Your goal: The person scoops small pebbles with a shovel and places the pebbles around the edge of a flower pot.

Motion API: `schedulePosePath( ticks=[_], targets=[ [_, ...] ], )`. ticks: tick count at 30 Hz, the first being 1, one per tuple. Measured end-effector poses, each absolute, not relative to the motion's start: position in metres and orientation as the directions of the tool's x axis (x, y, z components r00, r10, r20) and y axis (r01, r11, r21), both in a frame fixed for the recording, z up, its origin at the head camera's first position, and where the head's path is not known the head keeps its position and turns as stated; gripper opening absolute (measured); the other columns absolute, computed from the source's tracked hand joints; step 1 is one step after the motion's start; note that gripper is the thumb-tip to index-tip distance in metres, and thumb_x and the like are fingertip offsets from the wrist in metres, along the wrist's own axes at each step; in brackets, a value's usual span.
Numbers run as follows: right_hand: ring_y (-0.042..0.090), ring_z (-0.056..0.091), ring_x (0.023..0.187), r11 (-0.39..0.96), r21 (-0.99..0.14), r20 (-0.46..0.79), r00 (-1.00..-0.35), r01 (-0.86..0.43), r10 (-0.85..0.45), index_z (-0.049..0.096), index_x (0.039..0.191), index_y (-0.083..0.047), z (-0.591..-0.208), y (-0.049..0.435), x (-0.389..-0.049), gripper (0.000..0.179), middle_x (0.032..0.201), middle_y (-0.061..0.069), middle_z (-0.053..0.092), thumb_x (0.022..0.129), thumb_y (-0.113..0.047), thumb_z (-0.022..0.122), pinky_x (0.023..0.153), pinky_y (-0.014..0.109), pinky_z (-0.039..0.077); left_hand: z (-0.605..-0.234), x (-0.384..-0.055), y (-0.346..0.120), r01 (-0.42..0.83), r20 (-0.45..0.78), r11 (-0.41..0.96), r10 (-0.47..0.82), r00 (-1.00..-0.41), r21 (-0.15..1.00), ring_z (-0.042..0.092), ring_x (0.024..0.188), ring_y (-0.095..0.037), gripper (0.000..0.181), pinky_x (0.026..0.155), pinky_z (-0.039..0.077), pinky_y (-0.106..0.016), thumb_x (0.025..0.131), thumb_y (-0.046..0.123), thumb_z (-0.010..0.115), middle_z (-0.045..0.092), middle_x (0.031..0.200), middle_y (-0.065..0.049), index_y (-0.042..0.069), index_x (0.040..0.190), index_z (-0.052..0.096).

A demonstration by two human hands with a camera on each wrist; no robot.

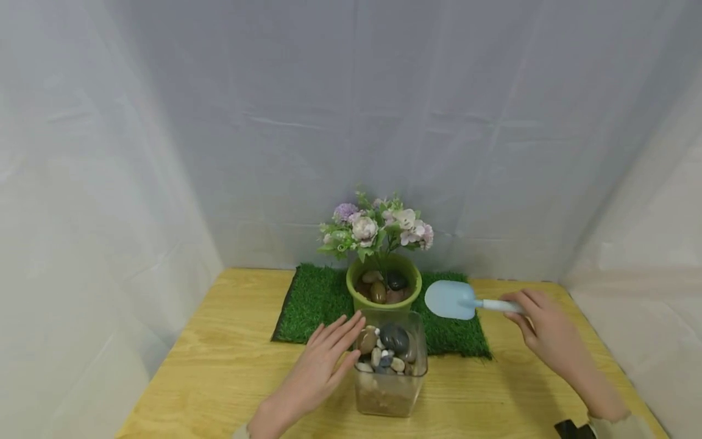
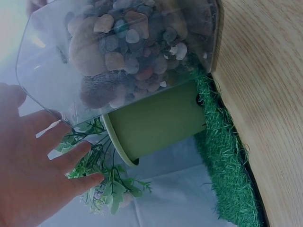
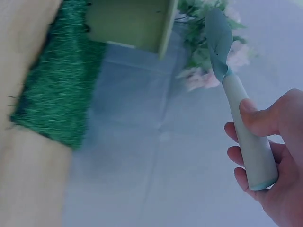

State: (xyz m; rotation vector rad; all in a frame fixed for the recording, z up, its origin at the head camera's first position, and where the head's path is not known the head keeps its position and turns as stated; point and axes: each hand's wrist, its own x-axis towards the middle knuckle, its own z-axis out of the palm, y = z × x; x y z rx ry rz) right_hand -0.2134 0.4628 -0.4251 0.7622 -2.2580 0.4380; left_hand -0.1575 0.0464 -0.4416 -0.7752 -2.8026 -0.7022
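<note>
My right hand [image 1: 551, 334] grips the white handle of a small light-blue shovel [image 1: 450, 300], its blade pointing left above the table. In the right wrist view the fingers and thumb wrap round that handle. At the near side, my left hand [image 1: 318, 369] has its fingers extended at the left rim of a clear plastic container [image 1: 390, 396]; whether they all touch it I cannot tell. Stones [image 1: 395, 338] of mixed sizes and colours lie inside the container. Just behind it stands a green flowerpot [image 2: 156, 125] with several large stones and artificial flowers [image 1: 364, 230].
A green artificial-grass mat [image 1: 323, 299] lies under the flowerpot on the wooden table [image 1: 219, 366]. Pale sheeting [image 1: 351, 122] hangs behind the table and along both sides.
</note>
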Motion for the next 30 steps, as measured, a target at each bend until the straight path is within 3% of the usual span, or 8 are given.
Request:
schedulePosePath(
  ticks=[3,6,15,19,22,24,26,30],
  targets=[
    [0.013,0.051,0.072,0.735,-0.047,0.74,-0.518,-0.676,-0.43,0.07,0.111,-0.004,-0.408,0.457,-0.216,0.037,0.094,0.006,0.067,0.106,-0.035,0.05,0.058,0.031,0.043,-0.442,-0.157,0.046,0.518,0.262,0.757,0.447,-0.855,0.398,0.029,0.151,-0.022,0.054,0.121,0.022,-0.059,0.109,0.038,0.046,0.026,0.166,0.009,0.021,0.159,0.035],
    [0.016,0.053,0.072,0.706,0.018,0.757,-0.451,-0.708,-0.472,0.072,0.108,-0.005,-0.392,0.449,-0.217,0.054,0.091,0.006,0.068,0.108,-0.046,0.037,0.057,0.033,0.044,-0.442,-0.157,0.046,0.519,0.265,0.755,0.447,-0.854,0.4,0.029,0.151,-0.023,0.054,0.121,0.023,-0.06,0.109,0.037,0.046,0.027,0.166,0.009,0.021,0.159,0.035],
    [0.018,0.057,0.082,0.609,0.151,0.699,-0.351,-0.779,-0.622,0.077,0.104,-0.008,-0.347,0.424,-0.215,0.056,0.092,0.002,0.07,0.11,-0.043,0.034,0.062,0.034,0.05,-0.442,-0.157,0.045,0.52,0.267,0.754,0.447,-0.854,0.401,0.029,0.151,-0.023,0.055,0.121,0.022,-0.06,0.109,0.038,0.045,0.027,0.166,0.008,0.023,0.16,0.033],
    [0.019,0.053,0.08,0.553,0.23,0.643,-0.302,-0.801,-0.704,0.076,0.097,-0.006,-0.331,0.409,-0.213,0.058,0.087,0.002,0.066,0.112,-0.039,0.031,0.065,0.034,0.048,-0.442,-0.156,0.045,0.517,0.263,0.754,0.445,-0.856,0.407,0.029,0.152,-0.023,0.055,0.122,0.021,-0.059,0.109,0.038,0.045,0.026,0.166,0.009,0.023,0.16,0.033],
    [0.02,0.05,0.077,0.523,0.305,0.577,-0.282,-0.796,-0.766,0.076,0.095,-0.007,-0.32,0.398,-0.213,0.03,0.085,0.003,0.064,0.105,-0.026,0.056,0.066,0.034,0.046,-0.442,-0.156,0.045,0.514,0.261,0.751,0.443,-0.857,0.414,0.029,0.151,-0.024,0.055,0.122,0.021,-0.06,0.109,0.038,0.045,0.026,0.166,0.008,0.023,0.16,0.033],
    [0.02,0.049,0.077,0.514,0.354,0.53,-0.286,-0.781,-0.799,0.076,0.094,-0.008,-0.313,0.391,-0.212,0.009,0.085,0.004,0.064,0.093,-0.016,0.074,0.067,0.034,0.045,-0.442,-0.156,0.045,0.513,0.256,0.751,0.444,-0.859,0.416,0.029,0.151,-0.025,0.055,0.121,0.021,-0.06,0.109,0.038,0.045,0.026,0.166,0.008,0.023,0.16,0.033],
    [0.021,0.047,0.077,0.511,0.399,0.481,-0.301,-0.761,-0.823,0.076,0.093,-0.01,-0.307,0.383,-0.211,0.019,0.085,0.004,0.064,0.077,-0.01,0.086,0.067,0.034,0.043,-0.442,-0.156,0.046,0.513,0.252,0.748,0.446,-0.858,0.421,0.029,0.152,-0.026,0.055,0.121,0.021,-0.061,0.109,0.037,0.045,0.026,0.166,0.008,0.021,0.16,0.033],
    [0.022,0.048,0.082,0.509,0.485,0.381,-0.353,-0.711,-0.855,0.076,0.089,-0.015,-0.295,0.366,-0.207,0.017,0.088,0.003,0.063,0.077,-0.01,0.087,0.066,0.033,0.038,-0.442,-0.157,0.047,0.514,0.248,0.749,0.451,-0.858,0.419,0.028,0.152,-0.026,0.055,0.121,0.021,-0.061,0.109,0.037,0.044,0.025,0.166,0.007,0.02,0.16,0.033]
  ],
)
